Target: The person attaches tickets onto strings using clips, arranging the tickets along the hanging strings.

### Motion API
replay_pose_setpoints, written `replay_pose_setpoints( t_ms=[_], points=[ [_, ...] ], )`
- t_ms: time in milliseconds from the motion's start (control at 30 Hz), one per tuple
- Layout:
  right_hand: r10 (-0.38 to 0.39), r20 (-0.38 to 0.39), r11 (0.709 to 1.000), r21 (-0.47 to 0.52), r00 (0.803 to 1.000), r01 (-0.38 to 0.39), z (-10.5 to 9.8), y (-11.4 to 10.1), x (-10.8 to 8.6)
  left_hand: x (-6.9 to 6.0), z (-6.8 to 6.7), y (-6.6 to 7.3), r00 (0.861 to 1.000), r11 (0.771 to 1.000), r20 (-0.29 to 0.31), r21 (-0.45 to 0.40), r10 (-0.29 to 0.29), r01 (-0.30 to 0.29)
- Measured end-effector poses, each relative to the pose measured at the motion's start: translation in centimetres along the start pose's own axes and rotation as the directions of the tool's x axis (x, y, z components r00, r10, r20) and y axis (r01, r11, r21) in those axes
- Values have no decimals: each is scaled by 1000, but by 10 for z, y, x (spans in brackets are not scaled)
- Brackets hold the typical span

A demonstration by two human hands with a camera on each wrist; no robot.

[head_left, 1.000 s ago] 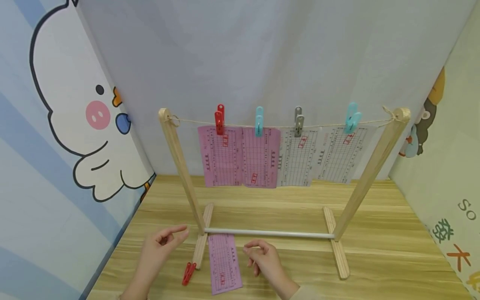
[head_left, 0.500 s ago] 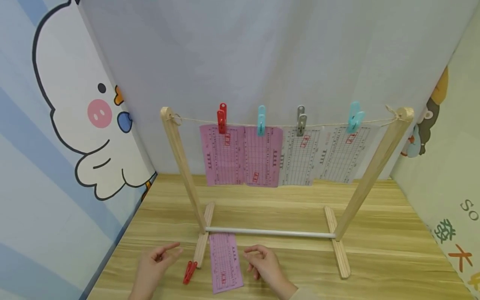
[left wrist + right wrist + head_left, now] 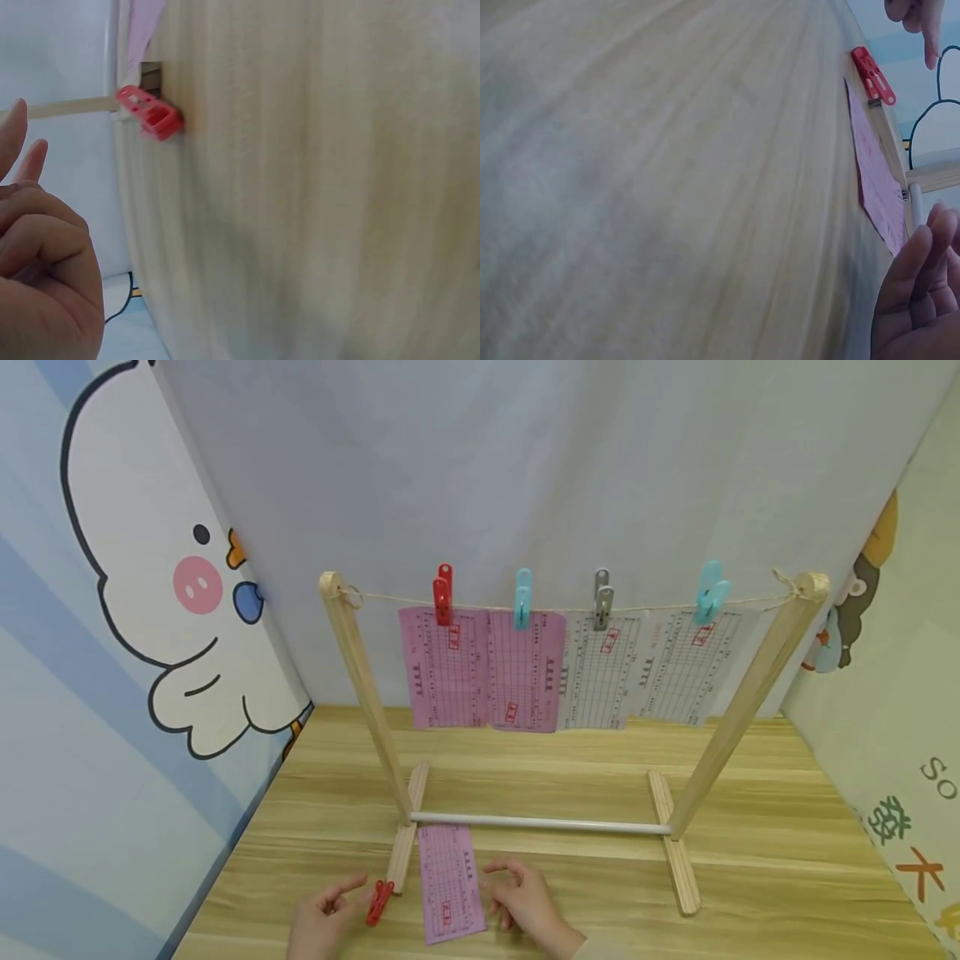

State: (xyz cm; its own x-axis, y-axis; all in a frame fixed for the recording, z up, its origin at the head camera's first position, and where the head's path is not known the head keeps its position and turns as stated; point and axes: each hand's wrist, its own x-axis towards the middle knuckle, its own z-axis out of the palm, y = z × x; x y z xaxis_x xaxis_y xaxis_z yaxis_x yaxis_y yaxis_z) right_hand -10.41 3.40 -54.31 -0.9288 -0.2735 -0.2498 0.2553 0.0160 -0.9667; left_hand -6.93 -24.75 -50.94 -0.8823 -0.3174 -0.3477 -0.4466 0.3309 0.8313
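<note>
A red clothespin (image 3: 379,903) lies on the wooden table, by the front end of the rack's left foot. Just to its left is my left hand (image 3: 322,922), thumb and index finger apart, holding nothing. In the left wrist view the same clothespin (image 3: 152,114) sits apart from that hand (image 3: 49,262). A pink printed slip (image 3: 452,885) lies flat to the right of the clothespin, its far end near the rack's white bar. Beside the slip's right edge hovers my right hand (image 3: 525,902), fingers loosely bent around nothing; the right wrist view also shows this hand (image 3: 922,292).
A wooden rack with a left post (image 3: 363,693) and right post (image 3: 746,710) carries a string. Two pink slips (image 3: 447,681) and two white slips (image 3: 600,681) hang there from red, light-blue and grey clothespins. A white bar (image 3: 540,822) joins the feet.
My left hand has come down from beside the left post towards the front edge, ending close to the red clothespin. The right hand has stayed nearly in place beside the slip.
</note>
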Motion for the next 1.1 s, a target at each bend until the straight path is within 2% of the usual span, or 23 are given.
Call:
replay_pose_setpoints(
  t_ms=[233,367,533,667,867,1100],
  points=[
    [-23,33,995,-100,999,26,3,9,0,0,11,-15,999,1000,-14,-7,-31,31],
    [-26,43,987,-160,999,33,6,13,-1,2,16,-24,996,996,-36,3,-86,86],
    [-6,42,978,-208,999,15,8,13,-1,3,20,-28,990,991,-72,32,-124,126],
    [2,46,968,-249,999,10,8,15,1,2,23,-30,988,989,-71,57,-135,139],
    [4,59,945,-328,998,16,9,16,2,0,25,-32,992,990,-58,89,-108,113],
    [26,64,946,-324,998,-4,8,13,1,2,25,-32,990,983,-45,116,-135,140]
  ],
)
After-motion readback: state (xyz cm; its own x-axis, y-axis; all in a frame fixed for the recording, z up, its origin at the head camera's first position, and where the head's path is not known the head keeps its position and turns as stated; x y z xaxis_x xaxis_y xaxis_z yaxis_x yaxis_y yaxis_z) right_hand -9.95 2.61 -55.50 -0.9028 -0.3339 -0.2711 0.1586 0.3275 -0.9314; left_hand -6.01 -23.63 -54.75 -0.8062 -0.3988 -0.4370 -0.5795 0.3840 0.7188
